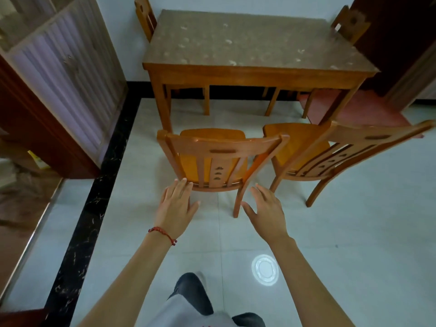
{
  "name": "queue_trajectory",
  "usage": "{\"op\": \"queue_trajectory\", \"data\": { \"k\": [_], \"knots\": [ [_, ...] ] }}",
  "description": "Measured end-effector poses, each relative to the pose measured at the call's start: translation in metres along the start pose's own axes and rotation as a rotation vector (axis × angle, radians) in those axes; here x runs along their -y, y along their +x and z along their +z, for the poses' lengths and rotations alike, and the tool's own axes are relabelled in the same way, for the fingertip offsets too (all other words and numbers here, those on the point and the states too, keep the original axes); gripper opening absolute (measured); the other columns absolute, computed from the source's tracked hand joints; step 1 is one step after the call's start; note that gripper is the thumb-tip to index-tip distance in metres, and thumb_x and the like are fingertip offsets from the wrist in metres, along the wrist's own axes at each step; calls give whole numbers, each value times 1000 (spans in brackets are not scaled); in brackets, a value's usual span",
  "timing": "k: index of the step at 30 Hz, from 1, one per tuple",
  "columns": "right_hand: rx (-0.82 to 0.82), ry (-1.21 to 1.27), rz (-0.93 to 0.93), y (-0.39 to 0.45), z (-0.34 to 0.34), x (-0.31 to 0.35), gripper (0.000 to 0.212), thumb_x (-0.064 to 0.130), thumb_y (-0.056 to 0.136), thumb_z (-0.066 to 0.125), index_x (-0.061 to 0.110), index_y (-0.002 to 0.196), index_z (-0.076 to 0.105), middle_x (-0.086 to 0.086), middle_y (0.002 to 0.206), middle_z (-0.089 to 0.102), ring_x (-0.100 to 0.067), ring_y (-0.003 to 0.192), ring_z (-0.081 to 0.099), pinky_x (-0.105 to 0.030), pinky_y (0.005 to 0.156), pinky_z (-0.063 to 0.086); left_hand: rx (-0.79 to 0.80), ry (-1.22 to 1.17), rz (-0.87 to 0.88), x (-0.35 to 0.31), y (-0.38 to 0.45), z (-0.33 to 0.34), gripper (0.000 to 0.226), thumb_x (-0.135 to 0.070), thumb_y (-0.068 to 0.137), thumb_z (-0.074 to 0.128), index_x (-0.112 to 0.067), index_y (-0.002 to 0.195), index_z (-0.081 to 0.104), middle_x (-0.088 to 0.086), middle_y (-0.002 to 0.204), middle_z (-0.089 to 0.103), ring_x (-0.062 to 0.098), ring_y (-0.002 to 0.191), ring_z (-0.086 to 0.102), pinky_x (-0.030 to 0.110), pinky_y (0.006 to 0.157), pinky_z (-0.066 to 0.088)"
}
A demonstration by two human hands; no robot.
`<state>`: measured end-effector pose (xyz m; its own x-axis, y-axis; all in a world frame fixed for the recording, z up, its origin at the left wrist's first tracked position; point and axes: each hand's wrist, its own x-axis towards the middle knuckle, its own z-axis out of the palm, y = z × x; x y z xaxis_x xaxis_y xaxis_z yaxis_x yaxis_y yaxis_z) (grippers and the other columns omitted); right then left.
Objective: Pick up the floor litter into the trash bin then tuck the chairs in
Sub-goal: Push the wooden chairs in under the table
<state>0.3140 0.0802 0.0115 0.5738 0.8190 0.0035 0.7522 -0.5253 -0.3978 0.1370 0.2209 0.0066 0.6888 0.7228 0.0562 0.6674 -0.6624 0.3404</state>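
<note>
Two wooden chairs stand pulled out from the wooden table, their backs toward me. The left chair is straight ahead; the right chair is angled beside it. My left hand is stretched out flat, fingers apart, its fingertips near the lower left of the left chair's backrest. My right hand is open too, just right of that chair's rear right leg, touching nothing. No litter or trash bin is visible.
Two more chairs sit at the table's far corners against the wall. A striped cabinet stands left beyond a black floor border. A red mat lies at the right. A round light reflection shows on the tiles.
</note>
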Motion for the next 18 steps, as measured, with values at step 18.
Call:
{"op": "queue_trajectory", "data": {
  "k": [18],
  "knots": [
    [4,219,115,122,-33,-11,38,37,93,44,13,122,50,-10,118,60,-27,114,51,-35,89,40,-58,-502,-435,-17,120,11,37,-36,92,44,-12,118,52,5,113,57,23,107,51,28,85,37]
  ]
}}
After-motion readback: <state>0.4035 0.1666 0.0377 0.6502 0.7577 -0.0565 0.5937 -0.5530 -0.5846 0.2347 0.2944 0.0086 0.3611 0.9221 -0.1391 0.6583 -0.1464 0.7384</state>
